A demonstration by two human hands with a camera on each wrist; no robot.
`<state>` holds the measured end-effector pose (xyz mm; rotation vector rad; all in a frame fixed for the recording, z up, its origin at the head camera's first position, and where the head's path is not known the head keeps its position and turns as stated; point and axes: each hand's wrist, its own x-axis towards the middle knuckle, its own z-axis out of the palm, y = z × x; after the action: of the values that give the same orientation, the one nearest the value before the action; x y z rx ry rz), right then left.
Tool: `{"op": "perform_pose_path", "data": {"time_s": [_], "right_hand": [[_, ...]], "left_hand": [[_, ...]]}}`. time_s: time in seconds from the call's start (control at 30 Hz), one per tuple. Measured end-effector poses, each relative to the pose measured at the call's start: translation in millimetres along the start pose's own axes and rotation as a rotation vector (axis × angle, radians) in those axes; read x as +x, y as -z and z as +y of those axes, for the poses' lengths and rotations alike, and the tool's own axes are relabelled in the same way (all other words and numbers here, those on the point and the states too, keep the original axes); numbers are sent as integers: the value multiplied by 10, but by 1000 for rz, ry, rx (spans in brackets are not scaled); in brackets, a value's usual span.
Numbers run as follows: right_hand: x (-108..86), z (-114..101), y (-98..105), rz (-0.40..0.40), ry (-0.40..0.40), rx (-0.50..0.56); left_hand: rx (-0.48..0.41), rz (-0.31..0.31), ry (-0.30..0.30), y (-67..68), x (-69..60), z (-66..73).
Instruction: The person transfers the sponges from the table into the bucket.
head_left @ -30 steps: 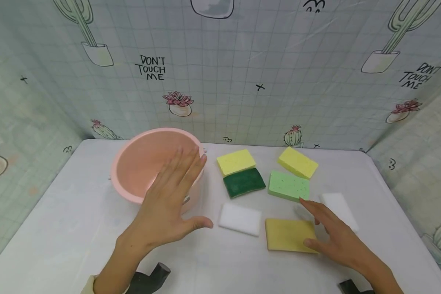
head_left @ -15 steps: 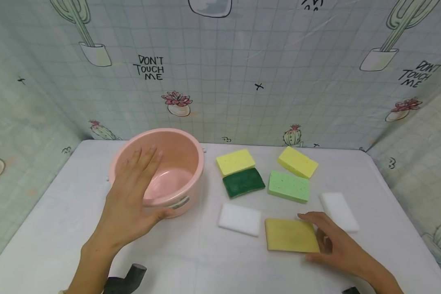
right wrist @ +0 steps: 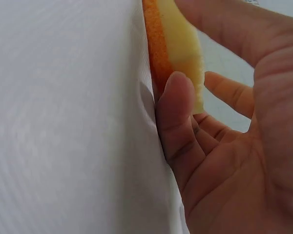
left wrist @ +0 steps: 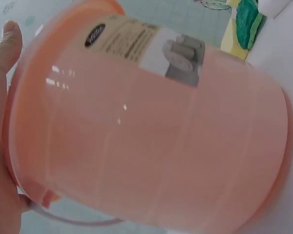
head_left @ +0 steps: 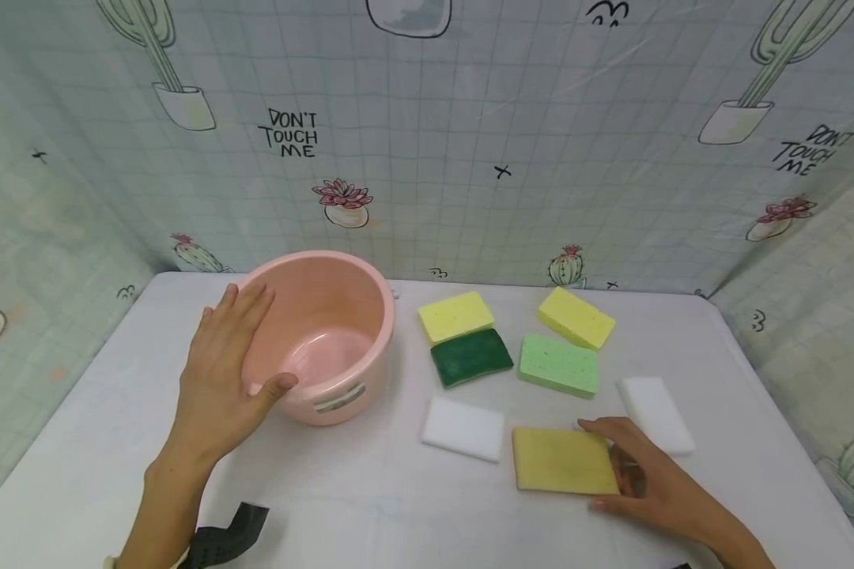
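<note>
My right hand (head_left: 658,478) pinches the yellow-orange sponge (head_left: 564,461) by its right end, on the table (head_left: 398,514). I'd oppose thumb and fingers squarely; foam probably buckles otherwise. Left hand (head_left: 217,379), fingers straight, at left rim of pink bucket (head_left: 366,391). White pad (head_left: 462,428) just beside sponge's left edge; more room nearside.

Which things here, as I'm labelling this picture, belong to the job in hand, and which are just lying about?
In the job, apparently:
mustard-yellow rectangular sponge, pinched by the right hand
round pink plastic bucket, left hand at its rim

Just lying about, it seems:
two lemon-yellow rectangular sponges
dark-green rectangular sponge
light-green rectangular sponge
two white rectangular pads
</note>
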<state>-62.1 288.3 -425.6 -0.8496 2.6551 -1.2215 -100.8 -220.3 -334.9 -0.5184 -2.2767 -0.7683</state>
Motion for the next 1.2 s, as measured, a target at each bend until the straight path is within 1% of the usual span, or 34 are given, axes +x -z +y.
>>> {"op": "perform_pose_path", "data": {"time_s": [0.1,0.17,0.27,0.33,0.37,0.43,0.57,0.7,0.77,0.83,0.93,1.03,1.1,1.2], "right_hand": [[-9,41,-8,5,-15,12],[-17,68,-11,7,-10,23],[-33,112,-12,3,7,54],[-44,138,-11,-6,25,87],[-50,150,-10,-11,27,99],[-62,163,-8,-21,11,117],[-81,160,0,-35,-40,118],[-85,147,12,-43,-56,134],[-81,142,19,-48,-55,153],[-74,132,26,-52,-64,172],[-57,118,35,-55,-84,189],[-33,99,47,-54,-97,211],[-16,87,61,-47,-91,206],[-1,64,75,-24,-62,176]], "left_hand": [[-72,11,60,5,-30,-114],[-148,7,122,19,-58,-179],[-262,-16,231,51,-102,-249],[-327,-36,288,75,-125,-287],[-351,-47,307,87,-133,-305],[-377,-68,327,107,-151,-340],[-424,-105,334,121,-195,-413],[-503,-128,359,111,-236,-462],[-530,-128,368,109,-246,-474],[-537,-122,381,106,-242,-480],[-519,-115,397,105,-221,-479],[-527,-106,410,98,-197,-470],[-535,-104,419,91,-190,-461],[-560,-102,433,73,-181,-461]]}}
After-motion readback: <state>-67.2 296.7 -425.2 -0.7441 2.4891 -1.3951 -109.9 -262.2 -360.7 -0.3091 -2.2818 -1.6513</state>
